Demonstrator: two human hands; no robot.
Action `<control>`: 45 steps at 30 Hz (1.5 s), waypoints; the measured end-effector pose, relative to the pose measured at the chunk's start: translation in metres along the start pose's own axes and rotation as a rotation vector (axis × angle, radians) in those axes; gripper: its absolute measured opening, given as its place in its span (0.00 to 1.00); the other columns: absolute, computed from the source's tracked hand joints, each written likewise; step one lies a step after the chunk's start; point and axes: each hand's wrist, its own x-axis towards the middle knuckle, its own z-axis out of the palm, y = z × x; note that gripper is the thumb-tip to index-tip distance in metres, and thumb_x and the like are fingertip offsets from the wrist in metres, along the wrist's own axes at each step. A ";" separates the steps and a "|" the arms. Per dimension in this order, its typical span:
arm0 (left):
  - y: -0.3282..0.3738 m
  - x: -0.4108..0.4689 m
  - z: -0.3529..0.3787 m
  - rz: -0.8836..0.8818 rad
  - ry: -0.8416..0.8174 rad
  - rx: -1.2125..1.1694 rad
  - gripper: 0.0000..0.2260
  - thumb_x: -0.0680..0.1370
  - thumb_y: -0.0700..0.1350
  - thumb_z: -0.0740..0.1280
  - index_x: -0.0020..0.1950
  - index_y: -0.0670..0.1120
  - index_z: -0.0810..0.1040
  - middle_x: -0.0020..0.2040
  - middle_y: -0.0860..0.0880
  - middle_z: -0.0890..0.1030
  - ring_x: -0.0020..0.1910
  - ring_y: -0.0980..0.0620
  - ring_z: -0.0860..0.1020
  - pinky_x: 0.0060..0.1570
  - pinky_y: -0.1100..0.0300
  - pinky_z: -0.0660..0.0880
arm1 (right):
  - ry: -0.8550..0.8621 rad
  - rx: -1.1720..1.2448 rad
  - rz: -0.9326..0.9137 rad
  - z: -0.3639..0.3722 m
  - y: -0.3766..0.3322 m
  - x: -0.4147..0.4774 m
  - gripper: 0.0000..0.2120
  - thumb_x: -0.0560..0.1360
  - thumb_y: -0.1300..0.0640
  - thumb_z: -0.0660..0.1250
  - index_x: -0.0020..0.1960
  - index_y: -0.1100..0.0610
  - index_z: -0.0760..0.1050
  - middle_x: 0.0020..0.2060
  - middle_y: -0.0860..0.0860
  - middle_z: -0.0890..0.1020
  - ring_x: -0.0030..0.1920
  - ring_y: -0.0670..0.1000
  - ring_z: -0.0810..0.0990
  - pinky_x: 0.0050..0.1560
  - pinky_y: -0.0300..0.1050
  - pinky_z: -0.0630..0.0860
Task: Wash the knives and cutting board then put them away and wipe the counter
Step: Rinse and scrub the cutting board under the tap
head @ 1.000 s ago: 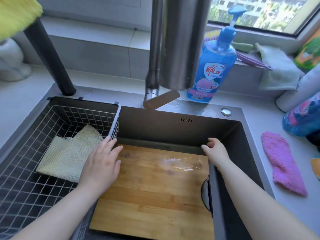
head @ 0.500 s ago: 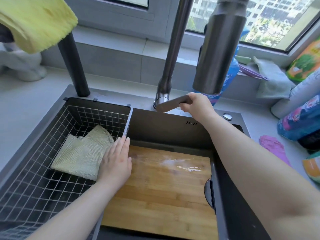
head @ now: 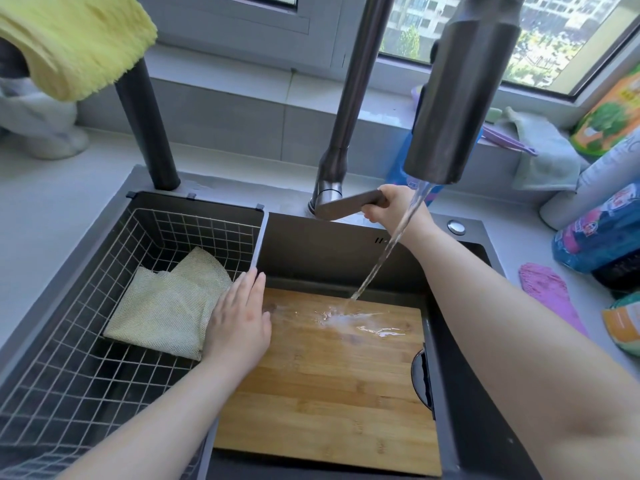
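Note:
A wooden cutting board (head: 329, 386) lies flat in the dark sink (head: 346, 251). Water streams from the faucet head (head: 457, 98) onto the board's far edge and spreads in a wet patch. My right hand (head: 391, 206) grips the flat faucet lever (head: 346, 204) behind the sink. My left hand (head: 240, 320) rests flat, fingers together, on the board's left edge beside the wire basket (head: 69, 358). No knife is in view.
A beige mesh cloth (head: 162, 306) lies in the wire basket. A yellow cloth (head: 72, 39) hangs over a dark pipe at upper left. On the right counter lie a pink cloth (head: 550, 296), bottles and packages (head: 599, 233). A green cloth (head: 543, 150) sits on the sill.
My right hand left the board's right edge, took the faucet lever, and water now runs onto the board. My left hand stayed on the board's left edge.

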 end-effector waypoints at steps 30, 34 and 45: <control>0.003 -0.002 0.002 0.068 -0.110 0.208 0.28 0.81 0.49 0.53 0.76 0.47 0.42 0.76 0.45 0.37 0.75 0.48 0.38 0.73 0.56 0.41 | -0.249 0.317 0.952 0.064 0.161 -0.196 0.16 0.77 0.61 0.59 0.64 0.64 0.70 0.50 0.57 0.74 0.47 0.54 0.72 0.40 0.44 0.71; 0.006 -0.003 0.001 0.066 -0.087 0.266 0.28 0.80 0.50 0.54 0.76 0.46 0.44 0.76 0.44 0.39 0.75 0.48 0.40 0.73 0.56 0.41 | -0.314 0.239 0.900 0.061 0.168 -0.185 0.21 0.78 0.61 0.57 0.71 0.61 0.62 0.69 0.57 0.67 0.67 0.57 0.68 0.65 0.48 0.66; 0.006 0.002 0.005 0.028 -0.045 0.107 0.26 0.78 0.45 0.60 0.75 0.46 0.56 0.77 0.48 0.49 0.76 0.50 0.45 0.72 0.55 0.49 | -0.456 0.352 1.041 0.086 0.202 -0.160 0.06 0.76 0.65 0.55 0.50 0.63 0.69 0.32 0.54 0.68 0.31 0.50 0.65 0.38 0.42 0.66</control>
